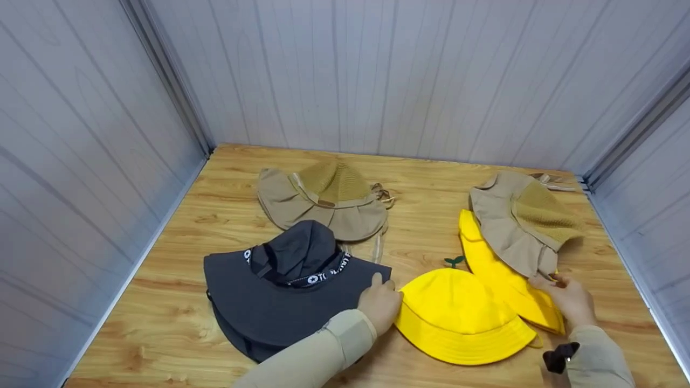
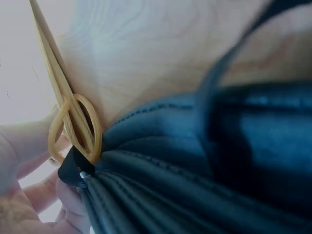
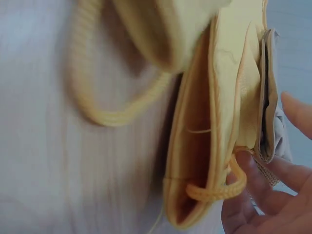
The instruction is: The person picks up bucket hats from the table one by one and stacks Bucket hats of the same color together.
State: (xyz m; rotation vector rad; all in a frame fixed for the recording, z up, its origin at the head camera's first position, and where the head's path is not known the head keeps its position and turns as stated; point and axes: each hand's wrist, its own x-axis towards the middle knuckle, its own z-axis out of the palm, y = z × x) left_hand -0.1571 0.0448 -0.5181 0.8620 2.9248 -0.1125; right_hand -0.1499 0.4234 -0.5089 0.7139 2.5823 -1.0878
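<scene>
My left hand (image 1: 380, 303) reaches over the right edge of a dark grey wide-brimmed hat (image 1: 291, 318) and pinches the left edge of a yellow bucket hat (image 1: 458, 307) with a green sprout on top. In the left wrist view, thumb and finger meet behind its yellow cord loop (image 2: 99, 129), beside the dark gathered brim (image 2: 146, 170). My right hand (image 1: 571, 299) holds the lower corner of a tan sun hat (image 1: 498, 231), which lies over a second yellow hat (image 1: 498, 285). In the right wrist view, thumb and fingers straddle the tan brim (image 3: 265, 107), with fingertips by the yellow fabric.
Behind the dark hat lies another tan sun hat (image 1: 329, 199) with a woven crown and ties. A second dark brim (image 1: 232, 328) shows beneath the dark hat. Pale panel walls (image 1: 345, 75) enclose the wooden table (image 1: 156, 302) at the back and sides.
</scene>
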